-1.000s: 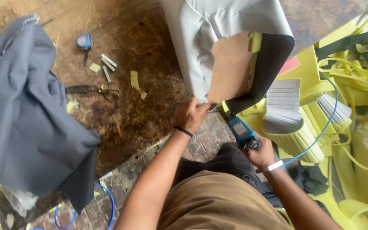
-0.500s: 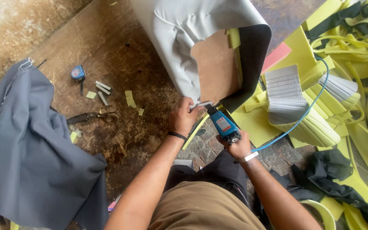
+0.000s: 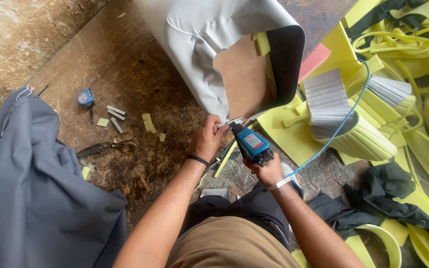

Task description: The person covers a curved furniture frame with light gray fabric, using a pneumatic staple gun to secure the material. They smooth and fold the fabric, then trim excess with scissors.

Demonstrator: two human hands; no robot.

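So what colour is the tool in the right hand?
Blue staple gun, black trim, in the right hand; head view.

Scissors (image 3: 103, 147), tape measure (image 3: 86, 98), grey cloth (image 3: 40, 188)

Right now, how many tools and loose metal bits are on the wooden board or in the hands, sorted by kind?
Blue staple gun, held in the right hand: 1
Tape measure: 1
Scissors: 1
Staple strips: 3
Total: 6
The left hand holds no tool; it pinches the grey cover at its edge.
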